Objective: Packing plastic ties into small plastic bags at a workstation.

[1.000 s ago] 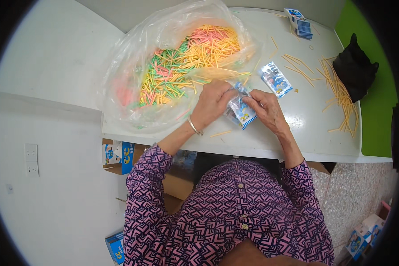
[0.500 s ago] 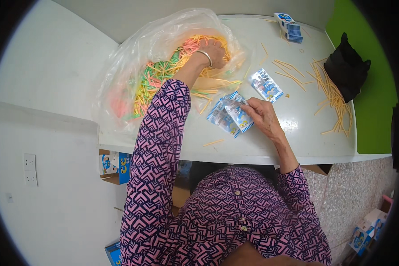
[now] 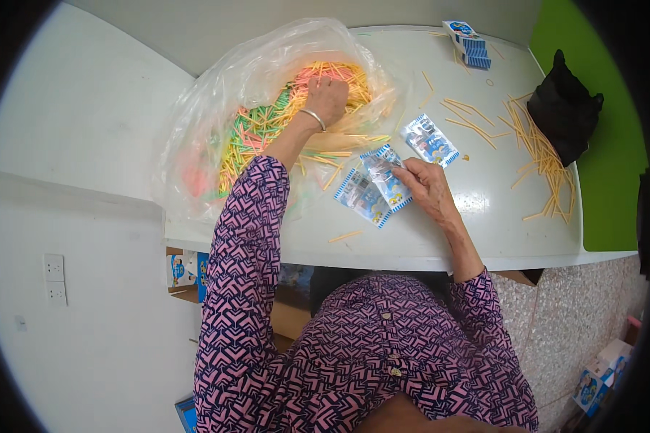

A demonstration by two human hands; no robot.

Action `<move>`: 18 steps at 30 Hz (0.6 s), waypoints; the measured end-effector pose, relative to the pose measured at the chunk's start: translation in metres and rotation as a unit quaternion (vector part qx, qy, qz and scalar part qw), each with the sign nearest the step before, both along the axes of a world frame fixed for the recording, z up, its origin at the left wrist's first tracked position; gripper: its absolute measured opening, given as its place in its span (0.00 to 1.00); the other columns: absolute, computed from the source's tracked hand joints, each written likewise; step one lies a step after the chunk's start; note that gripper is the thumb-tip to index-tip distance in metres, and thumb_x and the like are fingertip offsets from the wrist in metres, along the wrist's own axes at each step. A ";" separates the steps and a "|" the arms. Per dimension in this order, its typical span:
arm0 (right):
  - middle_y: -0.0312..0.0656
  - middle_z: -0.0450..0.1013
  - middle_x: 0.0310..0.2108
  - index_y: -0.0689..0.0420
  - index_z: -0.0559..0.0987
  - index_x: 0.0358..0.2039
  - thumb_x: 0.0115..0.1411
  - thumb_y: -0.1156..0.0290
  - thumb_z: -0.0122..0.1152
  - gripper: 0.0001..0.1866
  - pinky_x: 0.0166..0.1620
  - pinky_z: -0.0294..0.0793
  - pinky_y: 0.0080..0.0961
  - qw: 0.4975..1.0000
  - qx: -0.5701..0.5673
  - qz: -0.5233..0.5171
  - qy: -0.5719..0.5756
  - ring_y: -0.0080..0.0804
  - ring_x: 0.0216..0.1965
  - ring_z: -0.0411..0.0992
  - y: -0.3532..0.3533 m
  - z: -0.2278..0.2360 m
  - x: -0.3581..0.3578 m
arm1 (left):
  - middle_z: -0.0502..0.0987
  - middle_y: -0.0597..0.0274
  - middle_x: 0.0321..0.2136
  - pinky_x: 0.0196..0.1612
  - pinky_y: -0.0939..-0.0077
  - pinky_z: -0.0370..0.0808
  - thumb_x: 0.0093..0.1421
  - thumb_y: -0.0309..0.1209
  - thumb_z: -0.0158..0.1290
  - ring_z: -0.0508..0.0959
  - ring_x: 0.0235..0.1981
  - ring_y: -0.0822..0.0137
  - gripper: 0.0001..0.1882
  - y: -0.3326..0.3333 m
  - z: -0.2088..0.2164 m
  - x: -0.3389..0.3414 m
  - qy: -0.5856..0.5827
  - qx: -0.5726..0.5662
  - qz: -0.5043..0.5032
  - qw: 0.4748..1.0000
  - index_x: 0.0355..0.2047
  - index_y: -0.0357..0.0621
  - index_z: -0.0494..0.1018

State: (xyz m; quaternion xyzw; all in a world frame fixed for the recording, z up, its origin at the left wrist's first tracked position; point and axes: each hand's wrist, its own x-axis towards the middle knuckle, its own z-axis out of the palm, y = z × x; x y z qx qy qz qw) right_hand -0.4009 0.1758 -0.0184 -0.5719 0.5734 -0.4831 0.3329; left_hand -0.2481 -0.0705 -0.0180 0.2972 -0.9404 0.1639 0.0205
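Note:
My left hand (image 3: pixel 328 99), with a bangle at its wrist, is in the mouth of a large clear plastic bag (image 3: pixel 227 81). Its fingers are curled down into a heap of thin pink, yellow and green sticks (image 3: pixel 260 128); the fingertips and anything between them are hidden. Between thumb and fingers, my right hand (image 3: pixel 430 189) pinches a small blue-and-white sachet (image 3: pixel 387 173). Beneath it, a second sachet (image 3: pixel 361 193) lies partly covered on the white table. Another sachet (image 3: pixel 430 138) rests just beyond my right hand.
Loose pale-yellow sticks (image 3: pixel 545 155) are scattered at the right, beside a black bag (image 3: pixel 567 112). A stack of blue-and-white packs (image 3: pixel 471 49) stands at the back. The white table's (image 3: pixel 477 238) near edge curves before me, with cartons (image 3: pixel 184 270) below.
My left hand has drawn back a little and to the left within the heap, its fingers more curled. My right hand keeps hold of the sachet, nearly unmoved.

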 end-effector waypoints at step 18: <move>0.43 0.74 0.36 0.62 0.72 0.40 0.65 0.67 0.46 0.12 0.43 0.69 0.25 0.795 0.008 -0.086 -0.601 0.28 0.35 0.71 -0.125 0.033 0.063 | 0.76 0.56 0.33 0.42 0.70 0.71 0.66 0.34 0.39 0.75 0.33 0.64 0.13 0.030 0.058 0.039 0.654 0.573 0.027 0.492 0.37 0.36 0.68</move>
